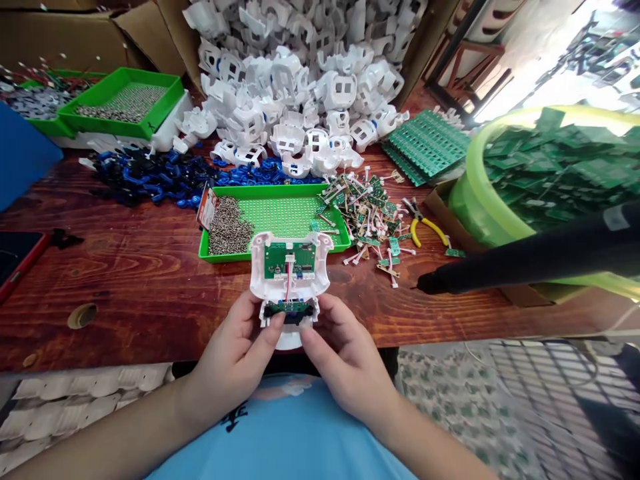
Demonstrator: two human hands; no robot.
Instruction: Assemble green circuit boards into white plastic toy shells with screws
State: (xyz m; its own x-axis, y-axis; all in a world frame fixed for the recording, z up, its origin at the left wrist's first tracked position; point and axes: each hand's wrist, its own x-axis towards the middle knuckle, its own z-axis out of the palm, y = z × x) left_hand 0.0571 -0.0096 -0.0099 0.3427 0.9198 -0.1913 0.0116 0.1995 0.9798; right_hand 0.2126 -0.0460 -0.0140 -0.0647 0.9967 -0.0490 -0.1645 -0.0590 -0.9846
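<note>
L hand (237, 353) & R hand (345, 353) hold together 1 white housing (273, 288), from its two sides. Inside it I count 2 green boards: 1 upper board (306, 257) in the wide part, 1 lower board (287, 307) in the narrow part; 1 cable (289, 283) w/ red and white wires runs btwn them. On the table (150, 287) I see 1 long green tray (280, 205) w/ a heap of small metal pcs (227, 230), 1 pair of yellow-handled pliers (421, 223) & 1 stack of green panels (425, 143). At far right is 1 green tub (480, 207) w/ many loose boards (560, 160). White shells (295, 93), small wired boards (373, 207) & blue-black parts (145, 173) are too many for exact count.

Both hands are half closed, fingers curled around the lower part of the housing; each thumb lies on top near the lower board, w/ a small gap btwn thumb tips. Fingertips underneath are hidden.

The housing is at the front table edge, approx. central, before the tray; cannot tell if it touches the wood. Its open inside faces up, its long axis runs away from the body: wide end toward the tray, narrow rounded end toward the blue shirt (285, 440).
</note>
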